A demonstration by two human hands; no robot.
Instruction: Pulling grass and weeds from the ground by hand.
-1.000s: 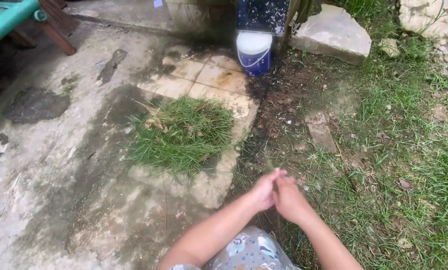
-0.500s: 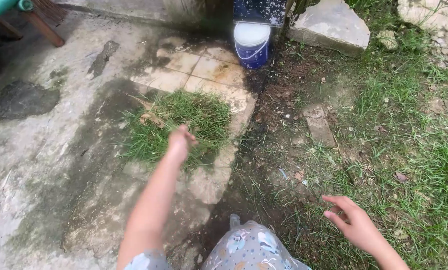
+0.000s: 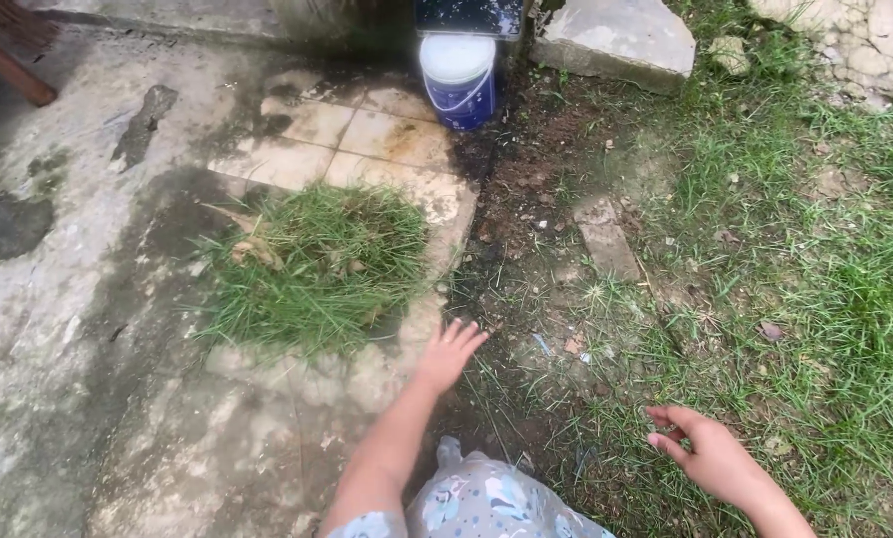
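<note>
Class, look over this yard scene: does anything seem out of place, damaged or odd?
A loose heap of pulled green grass lies on the stained, cracked concrete paving, not in soil. The open left hand hovers beside it; the right hand is over the lawn. A grey broken stone slab lies tilted near the blue plastic bucket.

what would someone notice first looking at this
The heap of pulled grass lying on the stained concrete slab at centre left. Just below it the left hand is spread open, the right hand is low over the lawn, and a blue bucket stands at top.
</note>
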